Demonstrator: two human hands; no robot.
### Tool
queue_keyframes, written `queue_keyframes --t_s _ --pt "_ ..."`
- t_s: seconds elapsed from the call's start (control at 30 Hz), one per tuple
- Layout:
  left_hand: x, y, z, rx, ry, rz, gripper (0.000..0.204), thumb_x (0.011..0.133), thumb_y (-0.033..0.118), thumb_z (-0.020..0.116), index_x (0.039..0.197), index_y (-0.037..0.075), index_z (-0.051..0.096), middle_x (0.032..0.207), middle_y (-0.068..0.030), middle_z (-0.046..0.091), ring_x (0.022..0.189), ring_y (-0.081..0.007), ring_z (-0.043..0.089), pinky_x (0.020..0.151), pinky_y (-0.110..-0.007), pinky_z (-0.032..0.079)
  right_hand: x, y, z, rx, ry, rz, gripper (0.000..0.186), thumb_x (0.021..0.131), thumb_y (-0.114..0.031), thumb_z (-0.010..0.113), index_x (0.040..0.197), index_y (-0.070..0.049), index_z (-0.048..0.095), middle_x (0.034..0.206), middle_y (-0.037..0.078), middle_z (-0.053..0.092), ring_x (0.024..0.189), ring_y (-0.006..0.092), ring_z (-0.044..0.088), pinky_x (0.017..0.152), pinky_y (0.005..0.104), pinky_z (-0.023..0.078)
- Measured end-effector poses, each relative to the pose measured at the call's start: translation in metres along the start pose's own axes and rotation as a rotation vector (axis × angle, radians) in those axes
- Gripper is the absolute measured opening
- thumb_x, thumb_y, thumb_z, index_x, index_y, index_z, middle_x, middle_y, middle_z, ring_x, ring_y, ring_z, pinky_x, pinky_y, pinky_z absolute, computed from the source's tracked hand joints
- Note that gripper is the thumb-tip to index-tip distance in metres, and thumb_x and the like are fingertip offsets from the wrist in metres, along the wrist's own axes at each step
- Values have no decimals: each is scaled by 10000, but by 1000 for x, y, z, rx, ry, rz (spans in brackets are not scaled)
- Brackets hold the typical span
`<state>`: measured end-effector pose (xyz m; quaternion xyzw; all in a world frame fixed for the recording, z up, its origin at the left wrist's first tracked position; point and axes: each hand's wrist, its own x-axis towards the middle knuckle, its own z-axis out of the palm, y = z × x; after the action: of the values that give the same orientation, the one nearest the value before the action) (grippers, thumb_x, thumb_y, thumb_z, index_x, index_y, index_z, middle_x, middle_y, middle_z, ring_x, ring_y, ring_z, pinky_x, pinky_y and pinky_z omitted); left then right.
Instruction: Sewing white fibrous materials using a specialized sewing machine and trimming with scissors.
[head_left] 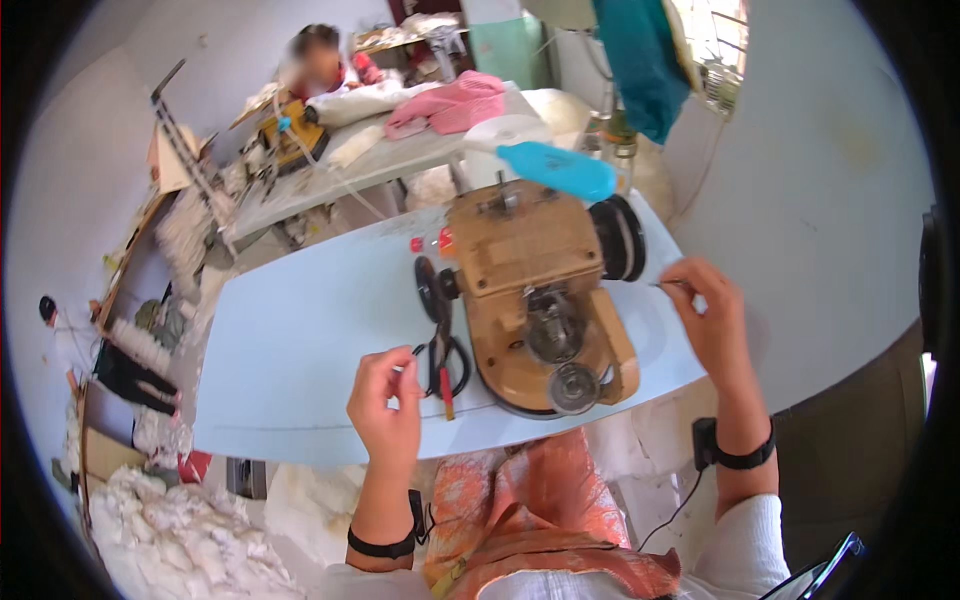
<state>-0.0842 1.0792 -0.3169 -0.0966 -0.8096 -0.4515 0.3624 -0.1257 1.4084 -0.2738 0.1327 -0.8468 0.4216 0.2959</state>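
A tan sewing machine (pixel 520 250) with a black handwheel (pixel 625 240) and round metal plates (pixel 575 390) sits on a pale blue tabletop (pixel 270 330). My right hand (pixel 710 320) is to the right of the machine, thumb and forefinger pinched on a small thin item (pixel 663 283), too small to name. My left hand (pixel 388 405) is at the left, fingers curled together; whatever they hold, if anything, is too small to make out. Beside it lie black-handled scissors (pixel 432 300) and a red-handled tool (pixel 445 385). Small red items (pixel 418 244) lie behind the scissors.
A turquoise bottle-like object (pixel 555 170) is above the machine. A person (pixel 330 75) sits at another table (pixel 250 210) with pink cloth (pixel 445 100). Another person (pixel 135 375) stands far left. White fluffy material (pixel 180 530) lies below left. A phone (pixel 820 570) is at lower right.
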Motion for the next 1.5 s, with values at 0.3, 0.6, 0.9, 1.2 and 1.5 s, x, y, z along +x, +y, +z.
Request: queue_keyframes --t_s 0.3,0.6,0.9,1.2,1.5 --pt "-77 -91 -78 60 127 -527 141 907 73 616 1036 17 621 834 -20 627 611 -57 538 502 -198 418 -72 110 10 -236 -522 441 166 867 -103 590 766 28 599 626 149 586 558 253 567 545 359 429" --pt "-135 -110 -119 169 186 -564 160 863 51 645 1022 50 629 861 -83 657 599 -147 563 565 -277 468 -101 189 14 -357 -396 282 237 795 -156 691 967 0 644 819 151 676 757 289 652 709 381 499" --pt "-222 -145 -187 261 205 -723 148 852 42 644 999 40 641 858 -84 674 625 -142 598 594 -275 493 -124 251 15 -404 -246 165 278 831 -153 669 1079 -44 606 967 123 661 912 264 638 795 357 484" --pt "-253 -174 -170 97 21 -656 125 867 36 625 991 20 640 871 -91 659 693 -145 625 614 -261 506 -119 207 31 -492 -172 174 164 835 -115 607 973 -29 588 887 153 631 840 319 620 729 412 492" --pt "-105 -62 -99 -24 -103 -496 134 874 5 587 1005 2 614 901 -72 596 712 -131 575 597 -247 464 -102 117 56 -404 28 129 156 811 -39 632 965 -52 615 894 130 566 785 301 616 688 388 502"
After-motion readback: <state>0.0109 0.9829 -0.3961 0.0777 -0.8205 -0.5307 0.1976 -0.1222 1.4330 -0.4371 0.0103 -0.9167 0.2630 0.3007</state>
